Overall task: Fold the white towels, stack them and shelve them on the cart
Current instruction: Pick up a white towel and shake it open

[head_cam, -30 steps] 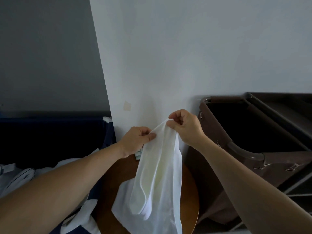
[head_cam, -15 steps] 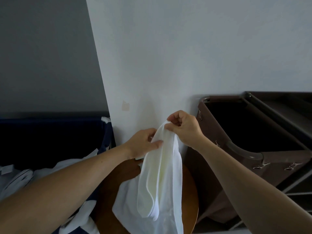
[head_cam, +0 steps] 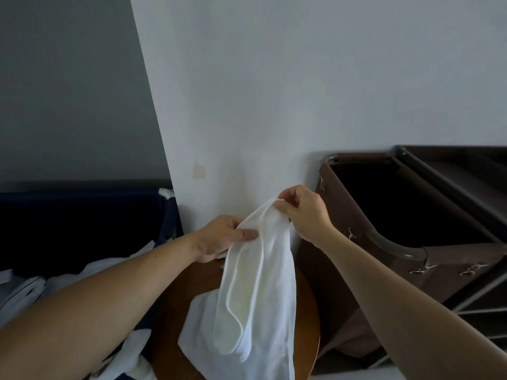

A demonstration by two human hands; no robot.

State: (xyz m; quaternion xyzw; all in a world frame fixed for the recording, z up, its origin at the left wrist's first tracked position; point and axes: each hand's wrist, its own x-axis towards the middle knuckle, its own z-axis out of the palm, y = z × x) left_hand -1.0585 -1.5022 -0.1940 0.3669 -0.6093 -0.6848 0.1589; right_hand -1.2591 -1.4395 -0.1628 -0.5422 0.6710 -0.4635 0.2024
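Observation:
A white towel [head_cam: 258,283] hangs lengthwise in front of me above a round wooden table [head_cam: 175,311]. My right hand [head_cam: 304,212] pinches its top corner, raised near the wall. My left hand [head_cam: 222,238] grips the towel's upper left edge a little lower, thumb pressed on the cloth. The towel's lower end drapes onto another white towel [head_cam: 197,325] lying on the table. The brown cart [head_cam: 450,272] stands to the right, with a dark open bag compartment and shelf rails beyond it.
A dark blue bin [head_cam: 82,229] on the left holds white linen [head_cam: 24,294] with dark piping. A white wall corner [head_cam: 247,105] rises directly behind the table. The cart's curved handle [head_cam: 395,245] is close to my right forearm.
My left hand slid down and left along the towel's top edge, spreading it slightly. My right hand stays at the corner, about level.

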